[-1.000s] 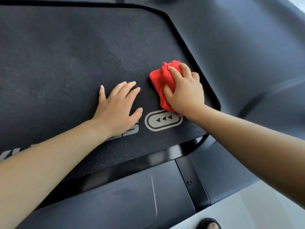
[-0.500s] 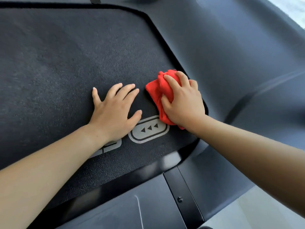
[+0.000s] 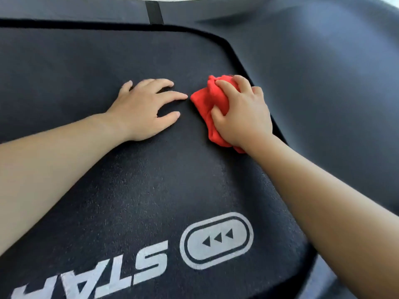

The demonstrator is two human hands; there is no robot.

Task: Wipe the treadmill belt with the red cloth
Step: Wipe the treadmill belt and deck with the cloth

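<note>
Two hands lie on the dark belt (image 3: 86,72), side by side just above mid-frame. The left hand (image 3: 142,108) rests palm down, fingers (image 3: 172,96) spread and straight, tips almost at the cloth (image 3: 205,100). The right hand (image 3: 239,113) grips that red cloth, fingers curled over its bunched folds, holding it down on the belt close to the right edge by the grey rail (image 3: 323,83). How much cloth lies under the palm is hard to say. A white arrow mark (image 3: 216,240) sits lower centre.
</note>
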